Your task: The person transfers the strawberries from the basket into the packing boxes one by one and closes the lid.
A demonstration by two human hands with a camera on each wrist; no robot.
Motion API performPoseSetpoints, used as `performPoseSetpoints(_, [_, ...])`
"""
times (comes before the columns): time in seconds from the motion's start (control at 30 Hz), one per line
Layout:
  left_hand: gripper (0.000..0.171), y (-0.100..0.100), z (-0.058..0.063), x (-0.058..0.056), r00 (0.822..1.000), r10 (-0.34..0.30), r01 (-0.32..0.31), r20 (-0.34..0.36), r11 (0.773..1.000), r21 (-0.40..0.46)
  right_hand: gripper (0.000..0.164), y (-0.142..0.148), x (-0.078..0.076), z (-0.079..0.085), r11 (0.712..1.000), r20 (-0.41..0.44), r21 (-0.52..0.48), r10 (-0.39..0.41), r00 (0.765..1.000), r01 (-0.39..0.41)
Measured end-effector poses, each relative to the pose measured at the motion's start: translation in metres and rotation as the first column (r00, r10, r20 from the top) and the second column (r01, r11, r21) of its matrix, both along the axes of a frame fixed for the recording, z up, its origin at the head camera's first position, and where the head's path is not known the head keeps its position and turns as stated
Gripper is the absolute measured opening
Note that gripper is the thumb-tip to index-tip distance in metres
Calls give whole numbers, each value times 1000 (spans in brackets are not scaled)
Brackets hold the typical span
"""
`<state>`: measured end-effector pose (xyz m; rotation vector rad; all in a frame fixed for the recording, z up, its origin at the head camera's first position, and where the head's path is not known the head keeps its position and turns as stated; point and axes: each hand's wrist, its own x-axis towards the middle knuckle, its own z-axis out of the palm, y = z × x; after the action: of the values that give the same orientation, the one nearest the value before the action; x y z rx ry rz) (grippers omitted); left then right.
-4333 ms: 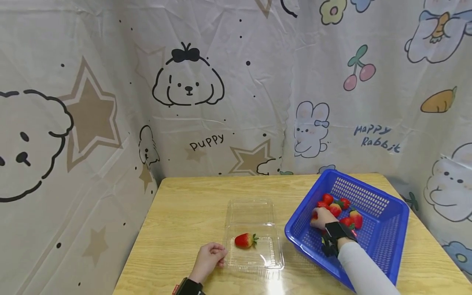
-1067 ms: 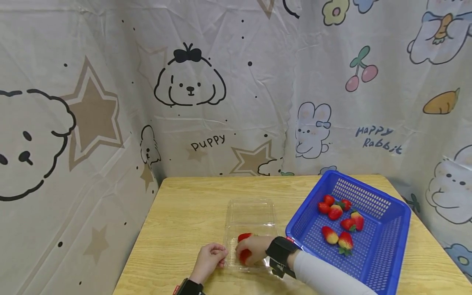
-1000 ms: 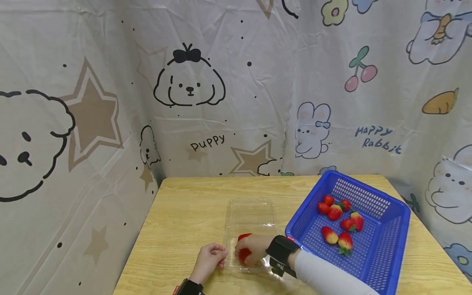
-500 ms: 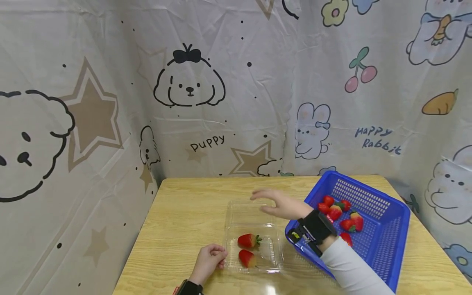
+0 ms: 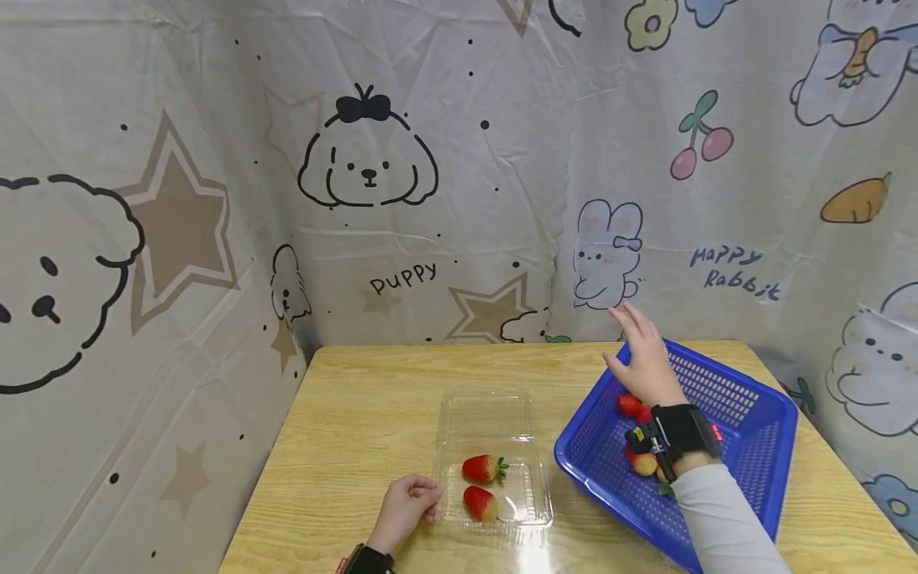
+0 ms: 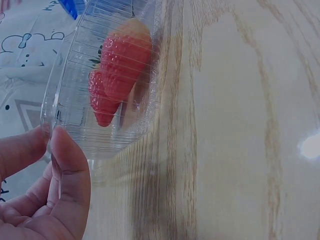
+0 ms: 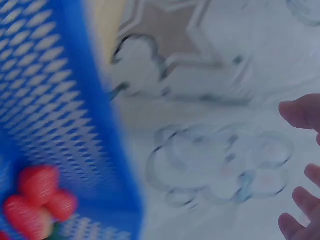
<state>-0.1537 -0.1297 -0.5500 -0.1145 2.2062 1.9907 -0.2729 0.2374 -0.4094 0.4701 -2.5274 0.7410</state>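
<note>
My left hand (image 5: 407, 506) pinches the left rim of a clear plastic clamshell box (image 5: 488, 414) between thumb and finger. The box lies with its lid folded back on the table. Inside its near half are two strawberries, a rear one (image 5: 484, 469) with green leaves and a front one (image 5: 480, 504). Over the blue basket (image 5: 717, 391) my right hand (image 5: 645, 367) is raised with fingers spread, holding nothing. Several strawberries (image 5: 629, 405) lie in the basket, partly hidden by the right hand and wrist. The left wrist view shows both boxed strawberries (image 6: 125, 60) through the clear wall.
The wooden table (image 5: 358, 414) carries the box in the middle and the basket at the right. A printed curtain (image 5: 430, 159) hangs behind and to the left. Each wrist wears a black strap with a device (image 5: 684, 430).
The right hand set a second strawberry in the box, let go, and moved up and right to above the basket. The left hand stayed at the box rim.
</note>
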Motion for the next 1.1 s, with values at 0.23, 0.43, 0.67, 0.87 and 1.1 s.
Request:
performPoseSetpoints(0.23, [20, -1, 1, 1, 1000, 9, -9, 9, 1000, -3, 69, 31, -2, -42, 992, 186, -2, -121, 975, 123])
performPoseSetpoints(0.43, [20, 0, -1, 1, 1000, 4, -4, 2, 1000, 0, 70, 45, -8, -81, 988, 328, 39, -153, 932, 149])
performPoseSetpoints(0.67, [18, -2, 0, 0, 1000, -3, 3, 5, 1000, -5, 69, 43, -11, -113, 989, 415, 89, -146, 898, 120])
performPoseSetpoints(0.87, [20, 0, 0, 1, 1000, 6, -5, 9, 1000, -8, 69, 38, -9, -129, 987, 499, 141, -136, 856, 75])
performPoseSetpoints(1.1, [20, 0, 2, 1, 1000, 7, -7, 4, 1000, -17, 59, 36, -9, -135, 976, 475, 201, -171, 863, 82])
